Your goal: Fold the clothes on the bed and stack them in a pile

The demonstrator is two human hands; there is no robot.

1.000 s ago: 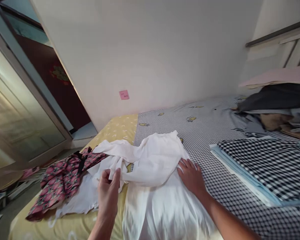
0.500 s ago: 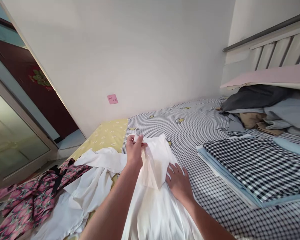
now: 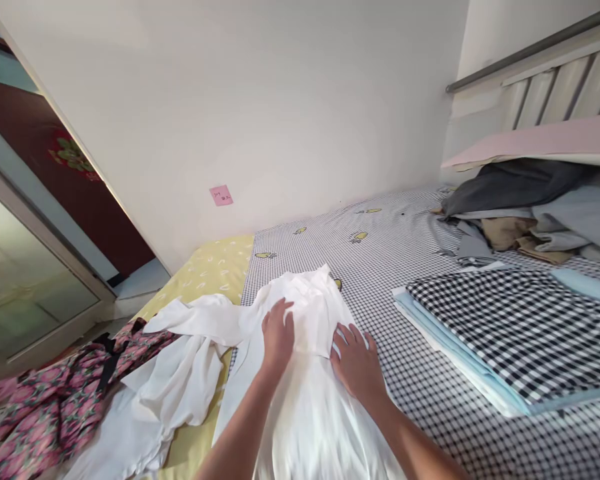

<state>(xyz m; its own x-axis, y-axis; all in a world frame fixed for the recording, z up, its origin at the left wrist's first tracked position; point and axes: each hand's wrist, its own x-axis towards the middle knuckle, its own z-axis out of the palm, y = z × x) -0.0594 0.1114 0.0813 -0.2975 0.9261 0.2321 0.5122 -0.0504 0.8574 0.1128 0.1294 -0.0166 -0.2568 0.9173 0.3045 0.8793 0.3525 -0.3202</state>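
Note:
A white garment, which looks like a dress or long shirt [image 3: 310, 393], lies spread on the bed in front of me. My left hand [image 3: 279, 337] rests on its upper left part, fingers apart, gripping nothing. On the right edge of the same garment my right hand [image 3: 357, 360] lies flat with its fingers spread. One white sleeve [image 3: 200, 319] stretches out to the left, over other white cloth [image 3: 165, 393]. The garment's lower end runs out of the bottom of the picture, partly behind my forearms.
To the right lies a folded stack with a black-and-white checked cloth [image 3: 510, 327] on top. Crumpled grey and brown clothes [image 3: 520, 207] sit beneath a pink board [image 3: 545, 141]. A pink floral garment [image 3: 60, 407] lies at the left. The wall [image 3: 305, 113] stands behind the bed.
My left hand has let go of the raised cloth and moved down onto the garment, opening. The lifted flap now lies flat. My right hand has stayed almost in place.

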